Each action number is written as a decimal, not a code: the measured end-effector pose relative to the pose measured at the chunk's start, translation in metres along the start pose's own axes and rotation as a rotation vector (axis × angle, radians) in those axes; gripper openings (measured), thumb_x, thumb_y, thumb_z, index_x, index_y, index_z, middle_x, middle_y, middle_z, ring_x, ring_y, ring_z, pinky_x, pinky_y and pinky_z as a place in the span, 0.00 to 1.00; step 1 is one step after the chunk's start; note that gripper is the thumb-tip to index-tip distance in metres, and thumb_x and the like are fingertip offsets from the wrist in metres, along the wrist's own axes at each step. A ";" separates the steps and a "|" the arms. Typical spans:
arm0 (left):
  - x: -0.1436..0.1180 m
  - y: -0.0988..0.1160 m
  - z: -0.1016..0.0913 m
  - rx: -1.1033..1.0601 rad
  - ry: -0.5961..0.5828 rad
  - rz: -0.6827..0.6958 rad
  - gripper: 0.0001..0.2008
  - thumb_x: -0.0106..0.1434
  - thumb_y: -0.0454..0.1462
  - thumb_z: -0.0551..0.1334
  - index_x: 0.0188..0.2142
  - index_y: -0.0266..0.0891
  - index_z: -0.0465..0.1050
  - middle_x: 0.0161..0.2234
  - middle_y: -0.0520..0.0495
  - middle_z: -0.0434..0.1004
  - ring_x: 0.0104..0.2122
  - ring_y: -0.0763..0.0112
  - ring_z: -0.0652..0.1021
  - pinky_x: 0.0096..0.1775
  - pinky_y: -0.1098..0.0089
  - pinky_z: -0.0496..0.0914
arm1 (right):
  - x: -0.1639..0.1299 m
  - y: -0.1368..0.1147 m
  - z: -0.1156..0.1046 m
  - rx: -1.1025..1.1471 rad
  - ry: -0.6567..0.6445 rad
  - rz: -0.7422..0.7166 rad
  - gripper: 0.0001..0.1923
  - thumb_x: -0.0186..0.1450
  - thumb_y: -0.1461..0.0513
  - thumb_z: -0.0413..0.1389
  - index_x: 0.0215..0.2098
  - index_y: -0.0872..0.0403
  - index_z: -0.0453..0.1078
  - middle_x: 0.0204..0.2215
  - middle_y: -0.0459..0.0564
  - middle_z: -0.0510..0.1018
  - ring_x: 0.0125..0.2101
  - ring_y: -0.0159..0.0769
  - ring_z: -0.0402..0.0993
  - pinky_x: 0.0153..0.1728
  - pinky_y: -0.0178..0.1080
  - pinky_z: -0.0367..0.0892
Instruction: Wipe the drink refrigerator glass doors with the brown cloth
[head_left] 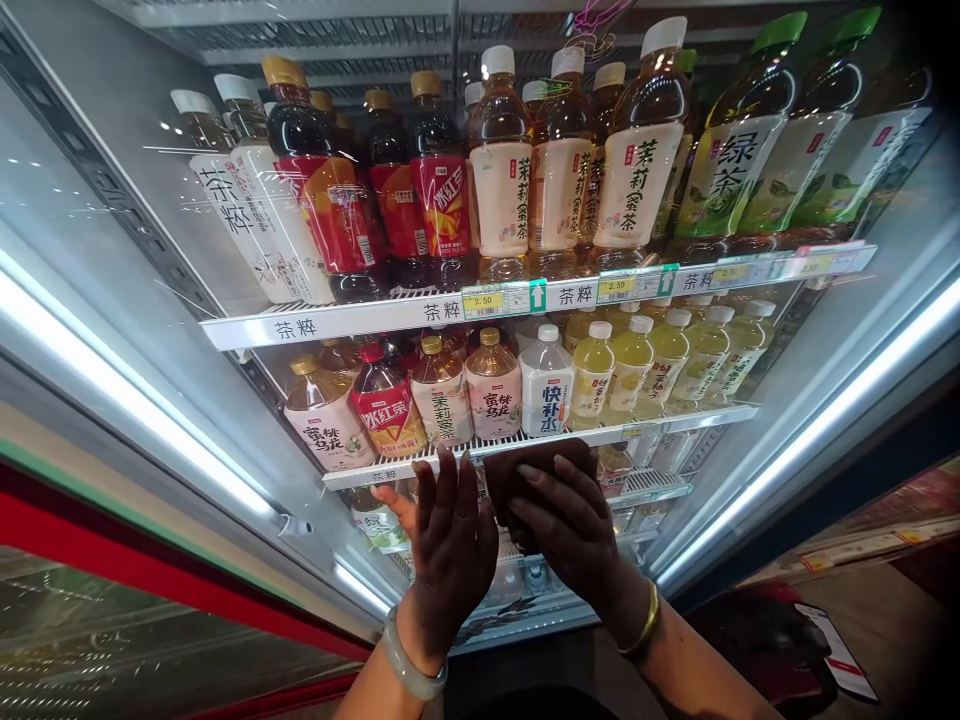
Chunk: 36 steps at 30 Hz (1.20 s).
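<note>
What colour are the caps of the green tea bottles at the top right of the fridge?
Green: the green tea bottles have green caps, seen in the head view.

We are facing a lit cooler (787, 470) whose wire shelves (345, 322) are holding bottled teas (637, 170).

Upper white wire shelf (360, 318): tall tea bottles (501, 170) packed shoulder to shoulder, no gap between them. Lower white wire shelf (675, 418): shorter bottles (546, 385) crowd the front edge, with open air only above their caps. Both hands (517, 525) raised just below that shelf's front rail, a dark object (525, 470) between them filling the gap.
</note>
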<state>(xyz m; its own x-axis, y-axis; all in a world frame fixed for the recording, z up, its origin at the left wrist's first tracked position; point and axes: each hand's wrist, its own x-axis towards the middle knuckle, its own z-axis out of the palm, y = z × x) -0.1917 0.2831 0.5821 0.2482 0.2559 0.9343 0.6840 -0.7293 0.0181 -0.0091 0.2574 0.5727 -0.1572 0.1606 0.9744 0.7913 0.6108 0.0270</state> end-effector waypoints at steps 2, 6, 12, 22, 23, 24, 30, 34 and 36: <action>0.001 0.002 0.001 -0.001 -0.006 0.015 0.40 0.68 0.26 0.61 0.75 0.35 0.47 0.77 0.41 0.42 0.76 0.55 0.45 0.75 0.53 0.45 | 0.006 0.003 -0.002 0.014 0.025 0.027 0.15 0.73 0.67 0.57 0.53 0.47 0.79 0.59 0.47 0.80 0.69 0.37 0.64 0.72 0.47 0.63; 0.002 0.006 0.003 -0.003 -0.017 0.044 0.38 0.69 0.27 0.58 0.76 0.32 0.46 0.76 0.39 0.42 0.76 0.57 0.46 0.75 0.54 0.46 | 0.019 0.003 0.002 0.026 0.070 0.053 0.16 0.72 0.66 0.58 0.55 0.46 0.78 0.61 0.47 0.78 0.70 0.40 0.63 0.69 0.48 0.68; 0.008 0.011 0.006 -0.025 -0.027 0.045 0.37 0.70 0.27 0.57 0.75 0.30 0.46 0.76 0.37 0.40 0.76 0.58 0.43 0.75 0.56 0.45 | 0.004 0.006 0.002 0.019 0.037 -0.029 0.14 0.73 0.66 0.56 0.52 0.48 0.79 0.58 0.47 0.81 0.71 0.36 0.61 0.71 0.43 0.65; 0.010 0.028 0.019 0.056 -0.005 0.006 0.38 0.70 0.29 0.58 0.76 0.38 0.47 0.75 0.43 0.46 0.76 0.60 0.45 0.75 0.53 0.35 | 0.008 0.025 -0.015 -0.003 0.108 0.047 0.16 0.71 0.67 0.60 0.54 0.46 0.78 0.63 0.47 0.76 0.70 0.45 0.64 0.69 0.53 0.68; 0.010 0.030 0.020 0.054 -0.005 0.013 0.38 0.70 0.30 0.58 0.76 0.38 0.46 0.75 0.43 0.45 0.76 0.61 0.45 0.75 0.52 0.33 | 0.009 0.024 -0.013 0.000 0.113 0.047 0.16 0.71 0.67 0.59 0.54 0.46 0.78 0.63 0.47 0.76 0.70 0.45 0.63 0.69 0.53 0.68; 0.009 0.032 0.022 0.049 -0.007 0.017 0.37 0.71 0.31 0.56 0.76 0.37 0.46 0.76 0.44 0.45 0.76 0.61 0.44 0.75 0.52 0.33 | 0.009 0.023 -0.012 0.002 0.113 0.043 0.16 0.71 0.67 0.59 0.54 0.47 0.78 0.63 0.48 0.76 0.70 0.44 0.63 0.69 0.53 0.68; 0.010 0.039 0.028 0.015 -0.043 0.025 0.36 0.72 0.32 0.56 0.76 0.36 0.46 0.76 0.45 0.43 0.76 0.60 0.45 0.75 0.51 0.35 | -0.011 0.027 -0.017 -0.005 0.055 0.013 0.14 0.72 0.67 0.57 0.52 0.49 0.78 0.62 0.48 0.77 0.71 0.41 0.62 0.71 0.47 0.66; 0.015 0.046 0.033 0.022 -0.020 0.035 0.38 0.69 0.28 0.57 0.76 0.37 0.46 0.76 0.47 0.43 0.76 0.63 0.44 0.75 0.53 0.32 | -0.007 0.042 -0.032 -0.002 0.063 0.013 0.13 0.71 0.68 0.58 0.51 0.50 0.79 0.65 0.48 0.73 0.71 0.43 0.60 0.73 0.48 0.62; 0.018 0.050 0.035 0.018 -0.013 0.029 0.38 0.69 0.28 0.57 0.75 0.36 0.47 0.76 0.47 0.43 0.76 0.63 0.45 0.75 0.53 0.32 | 0.003 0.047 -0.038 -0.003 0.078 0.015 0.14 0.71 0.68 0.58 0.52 0.51 0.78 0.67 0.48 0.72 0.72 0.44 0.60 0.73 0.49 0.62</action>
<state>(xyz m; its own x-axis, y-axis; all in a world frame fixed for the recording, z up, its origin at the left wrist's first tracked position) -0.1290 0.2738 0.5877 0.2772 0.2431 0.9295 0.6886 -0.7250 -0.0157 0.0495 0.2572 0.5851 -0.0992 0.1090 0.9891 0.7950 0.6065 0.0129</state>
